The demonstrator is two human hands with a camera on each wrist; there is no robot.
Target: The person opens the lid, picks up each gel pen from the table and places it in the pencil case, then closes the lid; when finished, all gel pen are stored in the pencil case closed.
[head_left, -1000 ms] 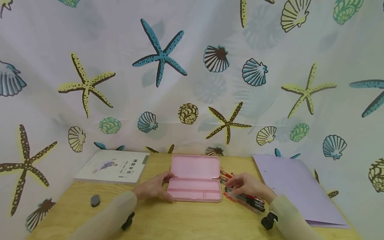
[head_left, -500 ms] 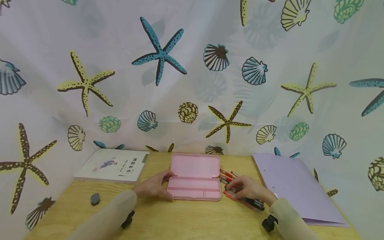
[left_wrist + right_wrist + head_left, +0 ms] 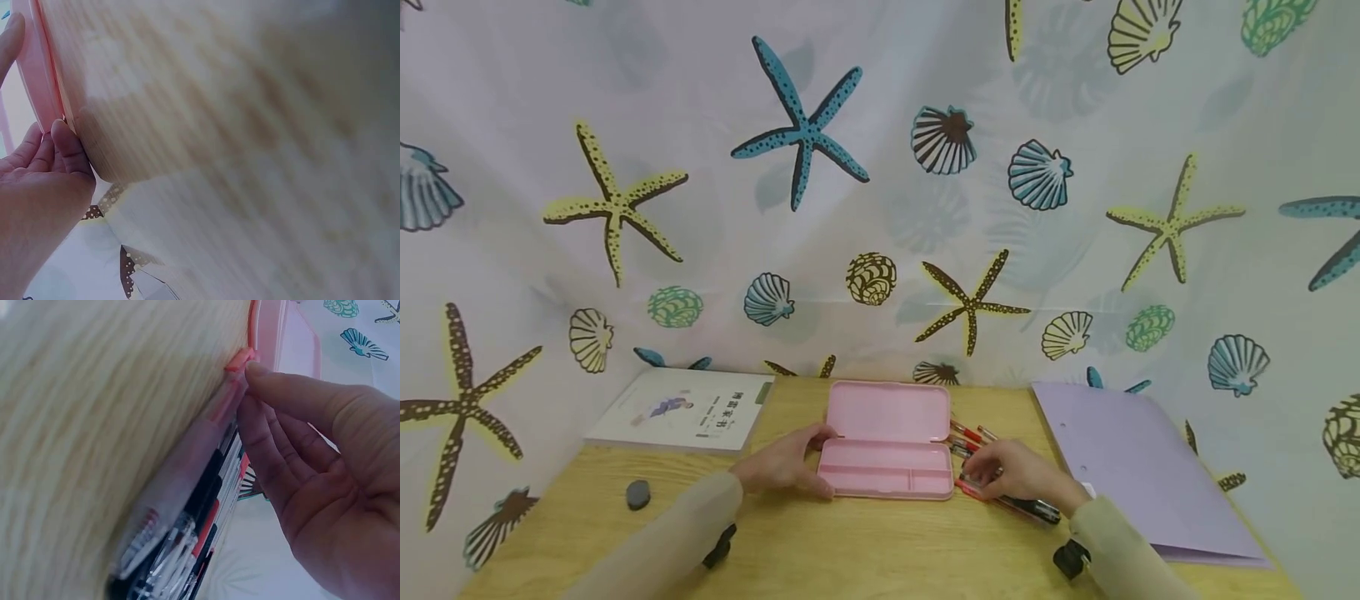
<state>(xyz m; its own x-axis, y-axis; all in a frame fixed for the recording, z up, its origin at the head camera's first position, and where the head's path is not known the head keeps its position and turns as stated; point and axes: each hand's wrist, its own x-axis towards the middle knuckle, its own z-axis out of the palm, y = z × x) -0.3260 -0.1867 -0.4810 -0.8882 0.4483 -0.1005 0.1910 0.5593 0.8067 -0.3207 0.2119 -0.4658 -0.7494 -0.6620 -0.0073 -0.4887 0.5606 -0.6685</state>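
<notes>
A pink pencil case [image 3: 886,469] lies open on the table, its lid [image 3: 889,412] laid back and its divided tray showing. My left hand [image 3: 782,463] holds the tray's left end, fingers at the far corner and thumb at the near one. In the left wrist view its fingers touch the pink edge. Just right of the case my right hand [image 3: 1018,472] bends over a bunch of pens [image 3: 200,531]. Its thumb and forefinger pinch the red end of a clear-bodied pen [image 3: 239,360]. That hand hides part of the bunch.
A white book [image 3: 681,410] lies at the back left, with a small dark grey oval object [image 3: 637,495] nearer the front. On the right is a purple folder [image 3: 1138,475]. A patterned cloth [image 3: 880,183] hangs behind the wooden table [image 3: 865,550].
My right thumb and forefinger have closed on the red pen end, which has shifted slightly left. The left hand and pencil case keep their places. The head view has tilted down a little.
</notes>
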